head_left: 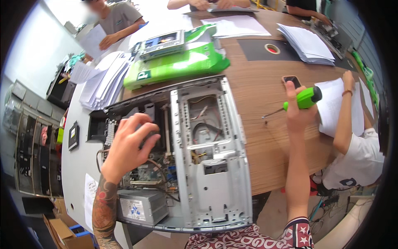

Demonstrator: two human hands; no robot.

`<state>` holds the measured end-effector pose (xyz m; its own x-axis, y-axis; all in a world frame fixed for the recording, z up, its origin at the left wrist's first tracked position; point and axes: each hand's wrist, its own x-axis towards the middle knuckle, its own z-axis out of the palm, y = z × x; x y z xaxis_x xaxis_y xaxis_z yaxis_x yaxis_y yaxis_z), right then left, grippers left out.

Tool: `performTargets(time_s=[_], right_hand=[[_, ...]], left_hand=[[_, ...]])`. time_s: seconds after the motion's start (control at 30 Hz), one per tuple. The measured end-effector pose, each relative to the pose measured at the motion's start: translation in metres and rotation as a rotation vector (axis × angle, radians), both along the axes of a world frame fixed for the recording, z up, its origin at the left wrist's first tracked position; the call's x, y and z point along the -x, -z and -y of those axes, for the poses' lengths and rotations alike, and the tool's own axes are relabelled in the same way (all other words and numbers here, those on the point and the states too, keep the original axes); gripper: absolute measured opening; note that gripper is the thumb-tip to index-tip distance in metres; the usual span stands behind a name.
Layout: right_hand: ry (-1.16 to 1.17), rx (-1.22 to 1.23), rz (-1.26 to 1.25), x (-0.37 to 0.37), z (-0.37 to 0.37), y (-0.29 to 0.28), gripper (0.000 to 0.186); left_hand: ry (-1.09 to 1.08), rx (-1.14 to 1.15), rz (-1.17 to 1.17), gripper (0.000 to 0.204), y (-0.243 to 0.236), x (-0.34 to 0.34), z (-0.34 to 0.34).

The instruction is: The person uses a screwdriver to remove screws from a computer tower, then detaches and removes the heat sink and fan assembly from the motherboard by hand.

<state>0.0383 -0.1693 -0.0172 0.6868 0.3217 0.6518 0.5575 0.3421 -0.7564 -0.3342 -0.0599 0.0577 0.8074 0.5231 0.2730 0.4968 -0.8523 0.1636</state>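
Note:
An opened desktop computer case [214, 186] lies in front of me, showing a motherboard, cables, a metal drive cage and a silver power supply [142, 206] at its lower left. My left hand [131, 145] is over the left half of the case, fingers curled round a dark part that I cannot make out. My right hand [299, 114] is raised right of the case, closed on a green-and-black screwdriver [304, 97], whose shaft points left over the wooden tabletop [269, 162]. Just beyond that hand lies a phone [290, 79].
Beyond the case sit a green paper pack [178, 64], a metal drive bay [161, 43] and paper stacks [99, 89]. Co-workers [116, 25] sit along the far side, and another [352, 153] at right holds paper. Shelving [29, 137] and cardboard boxes [62, 226] stand at left.

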Motion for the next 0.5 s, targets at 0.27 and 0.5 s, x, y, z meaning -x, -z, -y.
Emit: performTargets(time_s=[0.27,0.5], right_hand=[[0.023,0.054,0.036,0.006,-0.003,0.007,0.034],[0.032,0.021,0.003,-0.003,0.000,0.007,0.035]], left_hand=[[0.040,-0.011,0.068,0.018,0.016,0.003,-0.011],[0.031,-0.003,0.081,0.021,0.025,-0.001,-0.011]])
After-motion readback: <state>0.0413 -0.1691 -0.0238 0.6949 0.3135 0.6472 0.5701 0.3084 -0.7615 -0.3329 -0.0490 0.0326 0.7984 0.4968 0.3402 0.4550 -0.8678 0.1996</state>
